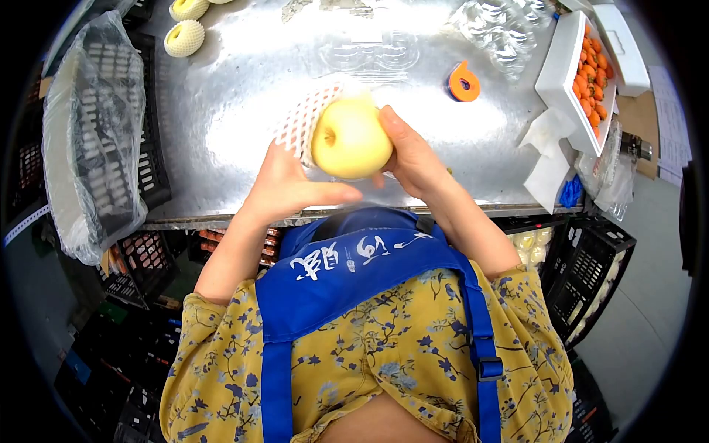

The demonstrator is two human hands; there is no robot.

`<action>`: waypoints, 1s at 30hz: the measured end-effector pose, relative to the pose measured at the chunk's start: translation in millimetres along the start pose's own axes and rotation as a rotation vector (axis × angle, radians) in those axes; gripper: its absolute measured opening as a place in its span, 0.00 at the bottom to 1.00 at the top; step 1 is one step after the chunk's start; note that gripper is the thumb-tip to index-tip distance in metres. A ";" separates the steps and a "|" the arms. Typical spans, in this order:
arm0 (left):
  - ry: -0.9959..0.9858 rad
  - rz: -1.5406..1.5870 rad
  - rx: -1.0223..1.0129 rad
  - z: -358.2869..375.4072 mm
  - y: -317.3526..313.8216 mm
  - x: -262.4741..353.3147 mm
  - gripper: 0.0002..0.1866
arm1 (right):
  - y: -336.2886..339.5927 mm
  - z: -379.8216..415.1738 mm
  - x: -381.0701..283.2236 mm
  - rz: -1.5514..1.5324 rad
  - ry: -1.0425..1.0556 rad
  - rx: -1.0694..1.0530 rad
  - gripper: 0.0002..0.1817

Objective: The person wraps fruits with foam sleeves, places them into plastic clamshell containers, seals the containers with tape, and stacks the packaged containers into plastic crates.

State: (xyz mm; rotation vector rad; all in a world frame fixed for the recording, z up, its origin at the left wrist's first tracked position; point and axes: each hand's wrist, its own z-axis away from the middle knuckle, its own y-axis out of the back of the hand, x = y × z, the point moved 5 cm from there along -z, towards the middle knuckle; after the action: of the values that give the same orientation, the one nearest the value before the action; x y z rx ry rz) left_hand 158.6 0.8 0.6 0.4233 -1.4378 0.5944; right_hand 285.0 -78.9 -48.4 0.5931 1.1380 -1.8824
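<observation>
A large yellow apple [352, 139], its stem end turned to the left, is held above the metal table by my right hand [413, 159]. The thumb lies along its right side, and the other fingers are mostly hidden under it. My left hand [284, 184] has a white foam fruit net [299, 125] over its fingers, with the thumb stretched out below the apple. The net's mouth touches the apple's left side. Most of my left fingers are hidden by the net.
Net-wrapped apples [184, 38] lie at the far left of the metal table [236, 44]. An orange tape roll [464, 83] and clear plastic packaging [502, 33] are at the right. A white foam box [565, 81] holds small orange fruits. A plastic-covered crate [96, 133] stands left.
</observation>
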 end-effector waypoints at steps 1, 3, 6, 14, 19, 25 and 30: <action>0.020 -0.065 -0.002 -1.4 0.5 -2.6 0.39 | -3.2 2.1 -3.8 0.069 0.038 0.030 0.31; 0.115 0.254 0.042 -0.2 5.9 -15.3 0.42 | -18.5 11.4 -18.3 0.202 0.116 0.085 0.28; 0.208 0.712 0.114 5.6 10.3 -32.3 0.45 | -15.5 13.5 -29.6 0.235 0.168 0.102 0.20; 0.360 1.051 0.183 13.5 -4.0 -49.8 0.48 | -32.3 19.6 -56.5 0.794 0.861 0.165 0.35; 0.422 0.953 0.133 10.4 -14.7 -43.3 0.43 | -32.6 8.5 -50.3 0.998 0.927 0.106 0.38; 0.485 0.944 0.172 10.5 -20.8 -32.8 0.35 | -10.7 -1.5 -30.0 0.713 0.646 0.211 0.31; 0.524 1.151 0.187 12.9 -25.7 -41.0 0.31 | -9.3 -3.7 -37.7 1.120 0.650 0.194 0.29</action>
State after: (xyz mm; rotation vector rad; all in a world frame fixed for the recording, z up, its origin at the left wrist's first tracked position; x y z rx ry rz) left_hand 162.9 -32.4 -36.7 -0.4687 -1.0063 1.6255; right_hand 297.4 -57.9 -18.0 1.6201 0.6956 -0.8153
